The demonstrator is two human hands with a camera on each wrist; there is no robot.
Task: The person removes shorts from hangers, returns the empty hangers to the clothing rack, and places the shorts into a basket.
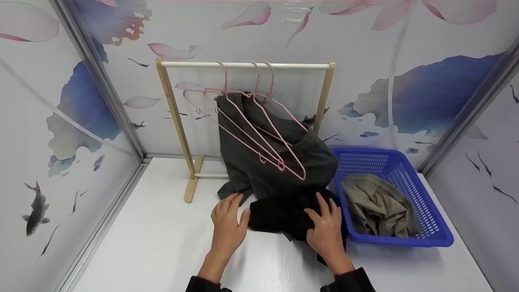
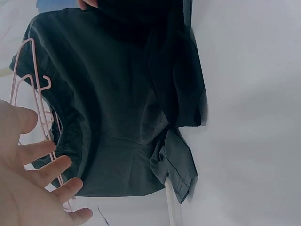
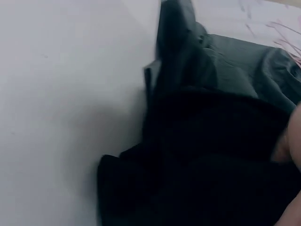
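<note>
Dark grey pants (image 1: 259, 162) with a gathered waistband hang among the pink wire hangers (image 1: 284, 152) on a small rack. A crumpled black garment (image 1: 279, 215) lies on the table against their lower part. My right hand (image 1: 326, 231) rests on this black cloth with spread, slightly bent fingers; in the right wrist view a fingertip (image 3: 282, 149) meets its surface. At the black garment's left end is my left hand (image 1: 229, 223), thumb apart from the fingers and nothing in it. The left wrist view shows that hand's spread fingers (image 2: 51, 165) in front of the hangers.
The rack has wooden legs (image 1: 176, 117) and a white top bar (image 1: 243, 65). To the right stands a blue plastic basket (image 1: 436, 221) with an olive-brown garment (image 1: 377, 202) in it. Printed panels (image 1: 446, 32) wall in the white table (image 1: 150, 231) at back and sides.
</note>
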